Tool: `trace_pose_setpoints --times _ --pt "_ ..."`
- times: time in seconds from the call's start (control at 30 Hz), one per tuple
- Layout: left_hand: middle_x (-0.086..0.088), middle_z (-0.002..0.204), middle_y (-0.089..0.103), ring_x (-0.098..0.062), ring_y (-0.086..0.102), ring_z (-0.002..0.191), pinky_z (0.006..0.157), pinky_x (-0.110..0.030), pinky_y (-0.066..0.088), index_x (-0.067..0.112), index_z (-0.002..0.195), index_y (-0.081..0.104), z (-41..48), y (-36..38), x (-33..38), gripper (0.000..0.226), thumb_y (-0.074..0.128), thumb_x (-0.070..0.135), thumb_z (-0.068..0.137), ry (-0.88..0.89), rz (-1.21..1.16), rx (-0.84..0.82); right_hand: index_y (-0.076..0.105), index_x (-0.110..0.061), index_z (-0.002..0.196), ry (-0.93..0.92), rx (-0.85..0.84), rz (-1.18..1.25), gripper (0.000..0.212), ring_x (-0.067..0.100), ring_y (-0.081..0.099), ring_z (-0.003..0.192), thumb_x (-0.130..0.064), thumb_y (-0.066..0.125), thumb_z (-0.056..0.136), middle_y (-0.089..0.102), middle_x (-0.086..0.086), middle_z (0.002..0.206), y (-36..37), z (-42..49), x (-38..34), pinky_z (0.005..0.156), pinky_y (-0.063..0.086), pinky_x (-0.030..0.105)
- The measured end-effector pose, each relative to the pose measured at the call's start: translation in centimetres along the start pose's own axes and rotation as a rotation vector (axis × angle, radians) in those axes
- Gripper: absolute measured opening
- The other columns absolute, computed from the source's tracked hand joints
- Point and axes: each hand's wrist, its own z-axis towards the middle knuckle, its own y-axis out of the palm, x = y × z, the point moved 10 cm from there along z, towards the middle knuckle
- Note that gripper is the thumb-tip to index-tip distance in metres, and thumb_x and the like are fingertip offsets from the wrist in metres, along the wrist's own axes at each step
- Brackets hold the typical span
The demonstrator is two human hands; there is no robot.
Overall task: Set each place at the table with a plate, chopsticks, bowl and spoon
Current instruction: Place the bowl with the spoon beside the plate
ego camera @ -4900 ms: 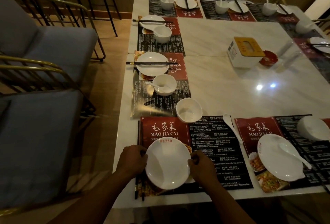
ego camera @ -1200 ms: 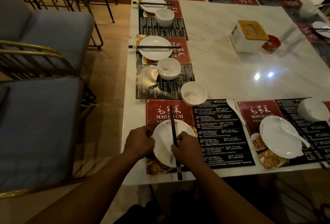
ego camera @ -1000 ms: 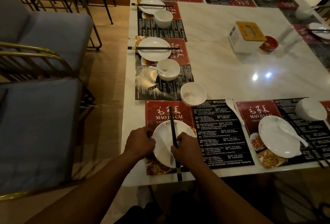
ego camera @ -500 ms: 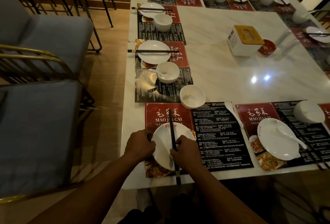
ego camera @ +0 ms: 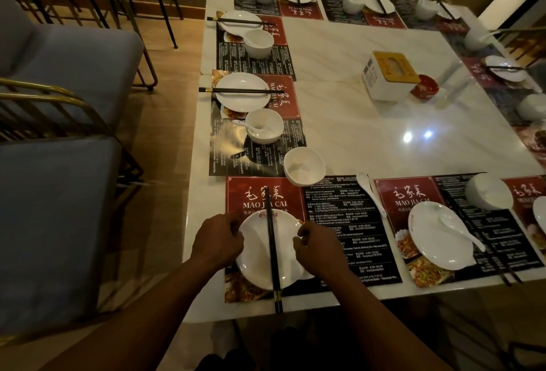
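Since half a second ago the right hand (ego camera: 320, 248) has slipped off the black chopsticks (ego camera: 272, 248) to the round white plate (ego camera: 267, 249); its fingers grasp the right rim, the left hand (ego camera: 218, 242) the left. Chopsticks lie across that plate; a white empty bowl (ego camera: 304, 166) sits beyond it.

The table (ego camera: 369, 122) top looks like glossy pale marble and reflects lamps. The plate (ego camera: 257, 252) and bowl (ego camera: 304, 166) seem smooth glazed ceramic. The placemat (ego camera: 354, 223) looks like shiny printed paper. The left chairs (ego camera: 53, 199) have matt cloth cushions and brass-coloured metal frames.
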Motion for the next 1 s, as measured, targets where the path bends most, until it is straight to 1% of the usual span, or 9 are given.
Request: trace_pose_setpoints --times 0.13,0.2,0.33,0.43,0.6,0.67,0.8,0.9,1.0 --pt "0.006 0.093 0.071 -0.013 0.066 0.083 0.074 -0.026 0.052 0.023 0.1 0.07 0.9 -0.4 2.6 0.017 0.07 0.019 0.083 0.034 -0.037 0.049 0.067 -0.023 0.093 0.064 0.028 0.07 0.004 0.007 0.064 0.079 -0.027 0.065 0.091 0.069 -0.007 0.088 -3.9 2.1 3.2 0.067 0.052 0.022" --pt "0.01 0.093 0.068 -0.01 0.063 0.084 0.075 -0.025 0.05 0.024 0.101 0.07 1.6 -0.3 4.3 0.018 0.072 0.02 0.083 0.042 -0.074 0.067 0.065 -0.022 0.095 0.096 0.046 0.165 0.006 0.009 0.064 0.083 -0.028 0.063 0.094 0.067 -0.007 0.09 -5.7 3.5 4.4 0.071 0.053 0.026" --pt "0.013 0.096 0.068 -0.008 0.062 0.088 0.074 -0.024 0.051 0.028 0.102 0.07 3.1 0.2 7.5 0.017 0.069 0.024 0.086 0.073 -0.116 0.089 0.065 -0.023 0.106 0.151 0.115 0.358 0.016 0.014 0.065 0.089 -0.033 0.06 0.094 0.069 -0.002 0.102 -8.1 7.8 5.6 0.083 0.058 0.041" --pt "0.012 0.094 0.064 -0.007 0.059 0.087 0.067 -0.014 0.04 0.024 0.104 0.069 3.7 0.6 8.8 0.017 0.069 0.017 0.089 0.034 -0.133 0.107 0.061 -0.018 0.121 0.108 0.096 0.39 0.03 0.019 0.065 0.096 -0.034 0.059 0.095 0.07 0.005 0.114 -8.6 11.4 4.6 0.087 0.053 0.034" --pt "0.017 0.088 0.063 0.001 0.06 0.081 0.065 -0.01 0.039 0.028 0.101 0.068 4.2 1.0 9.6 0.018 0.068 0.014 0.09 -0.052 -0.207 0.167 0.053 -0.016 0.136 -0.029 -0.059 0.335 0.053 0.027 0.063 0.108 -0.048 0.059 0.094 0.067 0.01 0.123 -7.2 16.6 2.1 0.092 0.047 0.035" --pt "0.014 0.094 0.069 0.001 0.063 0.084 0.071 -0.016 0.048 0.029 0.105 0.067 4.5 1.4 9.9 0.018 0.068 0.019 0.09 -0.076 -0.268 0.191 0.057 -0.015 0.133 -0.073 -0.101 0.286 0.05 0.027 0.063 0.108 -0.045 0.059 0.094 0.068 0.01 0.121 -6.5 18.1 1.7 0.085 0.046 0.03" --pt "0.011 0.098 0.072 -0.005 0.069 0.089 0.082 -0.041 0.06 0.03 0.116 0.066 4.7 2.7 10.2 0.027 0.064 0.028 0.089 -0.174 -0.389 0.225 0.062 -0.01 0.125 -0.143 -0.114 0.233 0.032 0.026 0.064 0.1 -0.025 0.056 0.097 0.07 0.012 0.114 -6.4 19.2 1.3 0.075 0.043 0.026" --pt "0.009 0.096 0.071 -0.008 0.068 0.09 0.084 -0.044 0.058 0.03 0.109 0.065 4.8 3.6 11.0 0.017 0.061 0.029 0.093 -0.227 -0.448 0.231 0.063 -0.012 0.123 -0.174 -0.118 0.248 0.029 0.025 0.064 0.097 -0.021 0.056 0.096 0.07 0.01 0.111 -7.3 18.1 1.6 0.072 0.042 0.026" --pt "0.01 0.098 0.072 -0.01 0.069 0.09 0.083 -0.043 0.059 0.036 0.104 0.066 4.6 4.9 12.9 0.012 0.06 0.032 0.094 -0.226 -0.583 0.15 0.063 -0.013 0.122 -0.182 -0.1 0.28 0.028 0.021 0.063 0.092 -0.02 0.056 0.096 0.07 0.007 0.11 -8.6 15.8 3.1 0.071 0.042 0.024"
